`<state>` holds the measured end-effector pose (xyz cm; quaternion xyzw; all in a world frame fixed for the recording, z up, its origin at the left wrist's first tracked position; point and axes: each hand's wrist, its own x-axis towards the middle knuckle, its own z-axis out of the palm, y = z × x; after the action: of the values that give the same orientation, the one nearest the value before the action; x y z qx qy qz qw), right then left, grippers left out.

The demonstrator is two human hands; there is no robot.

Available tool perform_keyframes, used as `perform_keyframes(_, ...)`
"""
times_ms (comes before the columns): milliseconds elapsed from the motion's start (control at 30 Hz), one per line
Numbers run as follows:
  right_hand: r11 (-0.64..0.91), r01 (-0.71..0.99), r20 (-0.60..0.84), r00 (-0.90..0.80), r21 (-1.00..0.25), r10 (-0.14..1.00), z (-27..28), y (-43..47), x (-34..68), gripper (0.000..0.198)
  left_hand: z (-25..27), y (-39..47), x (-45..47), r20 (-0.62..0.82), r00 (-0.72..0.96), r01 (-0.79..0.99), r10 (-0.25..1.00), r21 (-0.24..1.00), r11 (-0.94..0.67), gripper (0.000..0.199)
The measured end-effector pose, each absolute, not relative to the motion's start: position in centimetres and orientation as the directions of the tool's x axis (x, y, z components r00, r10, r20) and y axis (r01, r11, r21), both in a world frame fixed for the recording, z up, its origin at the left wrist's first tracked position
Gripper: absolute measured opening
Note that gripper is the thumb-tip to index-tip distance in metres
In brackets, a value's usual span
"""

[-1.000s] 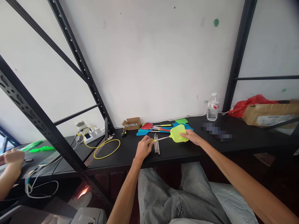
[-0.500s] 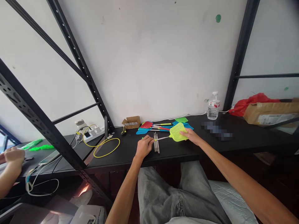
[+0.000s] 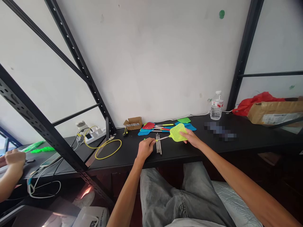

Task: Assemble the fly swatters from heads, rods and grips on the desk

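Observation:
A yellow-green fly swatter with a perforated head and a thin metal rod is held between my hands, over the black table. My left hand is closed around its handle end. My right hand grips the right edge of the swatter head, the thumb on top. Beneath the rod, several loose metal rods lie side by side on the table. Just behind is a pile of swatters: a red swatter, blue swatters and a green swatter, their handles overlapping.
A small open cardboard box stands behind left, near a coiled yellow cable and a power strip. A water bottle and a larger carton are at right. Another person's hand is at far left. Black shelf posts rise beside the table.
The swatter in my hands has shifted slightly left, its rod now slanting a little more upward to the right. Both hands keep their hold on it.

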<state>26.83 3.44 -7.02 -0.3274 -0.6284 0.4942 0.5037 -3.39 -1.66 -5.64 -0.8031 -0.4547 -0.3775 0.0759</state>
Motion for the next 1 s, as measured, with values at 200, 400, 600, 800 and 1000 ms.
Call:
perform_keyframes(200,0.28,-0.079,0.291,-0.292,-0.957,0.911,-7.1,3.5,27.0,0.043,-5.6,-1.7,-3.4,0.668,0.291,0.801,0.684,0.222,-0.557,0.029)
perform_keyframes(400,0.248,-0.116,0.27,-0.254,-0.962,0.929,-6.6,2.9,26.9,0.037,-5.3,-2.0,-3.1,0.646,0.294,0.774,0.704,0.272,-0.573,0.027)
perform_keyframes(600,0.16,-0.26,0.234,-0.283,-0.952,0.93,-6.2,2.3,27.2,0.045,-5.1,-2.1,-2.9,0.7,0.201,0.758,0.685,0.331,-0.561,0.028)
perform_keyframes(800,0.215,-0.103,0.237,-0.364,-0.971,0.901,-5.7,1.5,25.8,0.054,-4.9,-2.0,-3.3,0.768,0.003,0.714,0.641,0.447,-0.539,0.027)
perform_keyframes(1000,0.388,0.054,0.347,-0.351,-0.92,0.87,-6.0,1.9,20.2,0.046,-4.8,-1.8,-3.8,0.786,-0.046,0.664,0.617,0.486,-0.569,0.028)
